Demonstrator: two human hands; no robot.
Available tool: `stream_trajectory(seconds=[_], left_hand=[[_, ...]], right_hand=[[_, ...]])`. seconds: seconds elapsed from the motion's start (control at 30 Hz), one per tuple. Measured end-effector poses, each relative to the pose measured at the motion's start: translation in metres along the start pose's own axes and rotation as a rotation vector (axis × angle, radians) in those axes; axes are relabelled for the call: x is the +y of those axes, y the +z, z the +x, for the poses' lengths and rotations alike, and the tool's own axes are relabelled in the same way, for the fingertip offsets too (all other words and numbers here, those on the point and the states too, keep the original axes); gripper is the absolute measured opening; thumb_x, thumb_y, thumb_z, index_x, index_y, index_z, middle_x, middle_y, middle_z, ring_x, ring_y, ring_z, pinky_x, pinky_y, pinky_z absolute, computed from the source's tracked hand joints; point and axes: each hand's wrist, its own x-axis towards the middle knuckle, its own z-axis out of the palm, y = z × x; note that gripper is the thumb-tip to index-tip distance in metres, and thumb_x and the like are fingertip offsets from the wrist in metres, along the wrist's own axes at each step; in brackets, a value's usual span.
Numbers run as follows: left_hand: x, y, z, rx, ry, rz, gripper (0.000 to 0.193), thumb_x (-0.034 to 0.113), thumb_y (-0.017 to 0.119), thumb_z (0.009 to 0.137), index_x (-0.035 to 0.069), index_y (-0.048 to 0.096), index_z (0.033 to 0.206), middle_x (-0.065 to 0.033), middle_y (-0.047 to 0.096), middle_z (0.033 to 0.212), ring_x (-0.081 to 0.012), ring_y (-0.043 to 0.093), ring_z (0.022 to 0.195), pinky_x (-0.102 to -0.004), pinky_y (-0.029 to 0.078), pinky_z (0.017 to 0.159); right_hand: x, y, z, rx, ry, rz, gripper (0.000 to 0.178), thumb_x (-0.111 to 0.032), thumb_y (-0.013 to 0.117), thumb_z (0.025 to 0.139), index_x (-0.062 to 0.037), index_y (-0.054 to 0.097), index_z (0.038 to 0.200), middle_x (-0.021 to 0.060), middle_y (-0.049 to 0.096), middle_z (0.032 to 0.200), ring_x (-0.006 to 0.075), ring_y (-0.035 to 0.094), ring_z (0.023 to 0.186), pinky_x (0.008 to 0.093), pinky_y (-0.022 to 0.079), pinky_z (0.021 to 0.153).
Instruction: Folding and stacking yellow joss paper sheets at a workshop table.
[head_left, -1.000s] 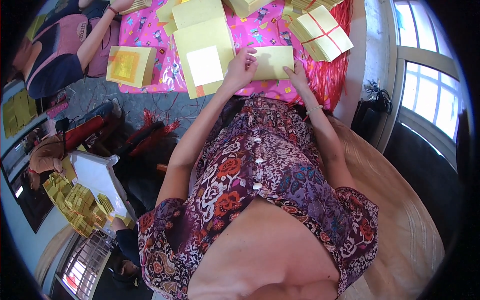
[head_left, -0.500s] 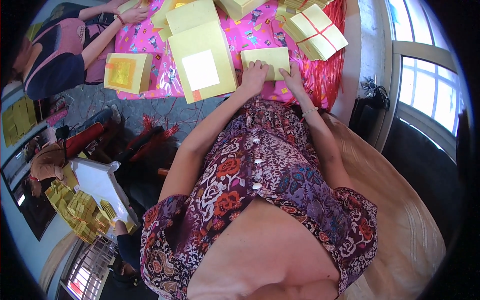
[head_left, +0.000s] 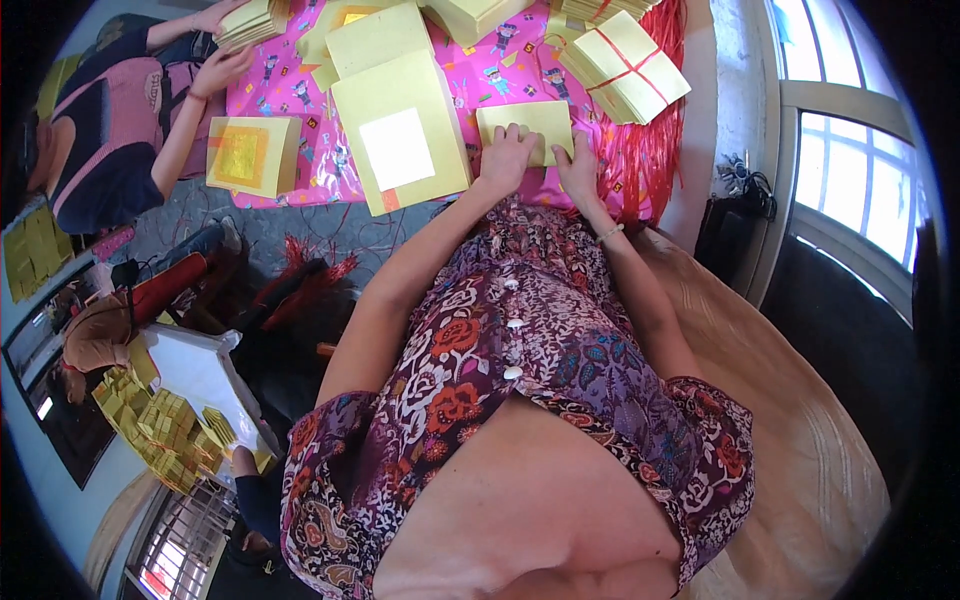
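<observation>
A folded yellow paper (head_left: 524,115) lies on the pink patterned table cover (head_left: 335,185) close in front of me. My left hand (head_left: 508,160) bends its fingers over the paper's front edge, left of its middle. At the right end, my right hand (head_left: 579,175) grips the edge with the thumb near the front corner; its other fingers are partly hidden. Just left of my hands stands a tall stack of yellow paper (head_left: 448,130), topped by a sheet with a white square (head_left: 398,148). Behind my right hand rests a yellow paper bundle (head_left: 622,55) tied with red string.
Red plastic strings (head_left: 665,140) hang over the table's right end beside the wall. A smaller stack with a gold square (head_left: 240,157) sits at the left. There a co-worker's hand (head_left: 222,70) is near another paper stack (head_left: 252,25). Other people work at a white table (head_left: 205,365).
My hands stay on the folded paper, with the fingers shifting only slightly. At the left, the co-worker's hands have moved apart, and the paper stack there shows more fully.
</observation>
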Motion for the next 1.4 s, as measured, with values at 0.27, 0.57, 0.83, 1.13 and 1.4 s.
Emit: stream_trajectory(seconds=[0.27, 0.57, 0.83, 1.13, 1.4], left_hand=[[0.003, -0.005, 0.005, -0.057, -0.078, 0.031, 0.038, 0.011, 0.068, 0.077, 0.016, 0.056, 0.113, -0.0129, 0.050, 0.107, -0.0324, 0.052, 0.104, -0.0395, 0.057, 0.073], [-0.008, 0.003, 0.007, -0.008, -0.150, -0.087, 0.038, 0.011, 0.073, 0.073, 0.018, 0.057, 0.107, -0.0123, 0.050, 0.107, -0.0321, 0.051, 0.104, -0.0430, 0.052, 0.080], [-0.002, 0.002, 0.008, 0.011, -0.164, -0.088, 0.039, 0.012, 0.071, 0.074, 0.012, 0.056, 0.110, -0.0154, 0.050, 0.109, -0.0347, 0.050, 0.106, -0.0446, 0.050, 0.085], [0.004, -0.072, -0.036, 0.007, -0.031, -0.485, 0.041, 0.010, 0.068, 0.080, 0.008, 0.054, 0.119, -0.0179, 0.056, 0.107, -0.0355, 0.057, 0.102, -0.0424, 0.049, 0.087], [-0.060, -0.129, -0.111, 0.239, -0.128, -0.350, 0.040, 0.011, 0.078, 0.072, 0.010, 0.062, 0.109, -0.0116, 0.058, 0.100, -0.0328, 0.057, 0.098, -0.0424, 0.048, 0.084]], right_hand=[[-0.016, -0.007, -0.010, -0.003, -0.439, -0.460, 0.070, -0.016, 0.064, 0.086, -0.0039, 0.031, 0.147, 0.0201, 0.031, 0.150, 0.0376, 0.028, 0.140, 0.0483, 0.029, 0.112], [-0.003, 0.010, -0.007, -0.240, -0.365, -0.668, 0.073, -0.038, 0.054, 0.093, -0.0079, 0.023, 0.152, 0.0124, 0.018, 0.159, 0.0330, 0.015, 0.147, 0.0555, 0.016, 0.116], [-0.001, 0.009, -0.004, -0.206, -0.413, -0.683, 0.071, -0.039, 0.051, 0.095, -0.0084, 0.023, 0.152, 0.0134, 0.018, 0.159, 0.0327, 0.013, 0.148, 0.0567, 0.015, 0.115], [-0.019, -0.009, 0.004, -0.185, -0.461, -0.568, 0.064, -0.030, 0.053, 0.095, -0.0065, 0.027, 0.150, 0.0161, 0.022, 0.157, 0.0354, 0.017, 0.146, 0.0567, 0.016, 0.115], [-0.094, -0.028, 0.014, -0.192, -0.718, -0.251, 0.040, -0.020, 0.065, 0.088, -0.0057, 0.056, 0.125, 0.0134, 0.055, 0.128, 0.0354, 0.045, 0.129, 0.0441, 0.040, 0.105]])
